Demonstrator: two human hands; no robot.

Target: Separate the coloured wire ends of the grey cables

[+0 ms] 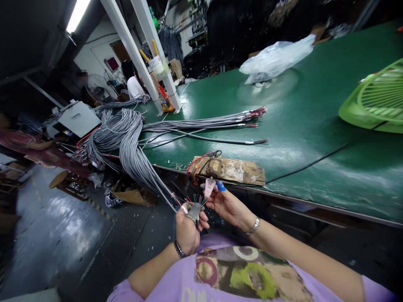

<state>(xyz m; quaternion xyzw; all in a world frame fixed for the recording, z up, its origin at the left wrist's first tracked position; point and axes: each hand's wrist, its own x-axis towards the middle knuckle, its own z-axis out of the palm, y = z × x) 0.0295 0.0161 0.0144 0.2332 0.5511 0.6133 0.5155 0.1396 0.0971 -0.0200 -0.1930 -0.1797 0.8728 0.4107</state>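
My left hand (188, 228) is closed around the end of a grey cable, with a grey wrap covering a finger or thumb. Thin coloured wires (197, 199) fan out above that hand, in red, blue, green and other colours. Close beside them on the right is my right hand (227, 205), its fingers drawn together at the wire tips. One of its fingers wears a pale pink cover and another a blue one. Whatever lies between those fingertips is too small to make out. A thick bundle of grey cables (135, 155) hangs over the table edge towards my left hand.
On the green table (302, 167) are a worn wooden block (242, 170) with red and black leads, cable ends (220, 121), a clear plastic bag (277, 58) and a green fan (374, 100). White posts (154, 50) rise at the back. A person (37, 144) is at the left.
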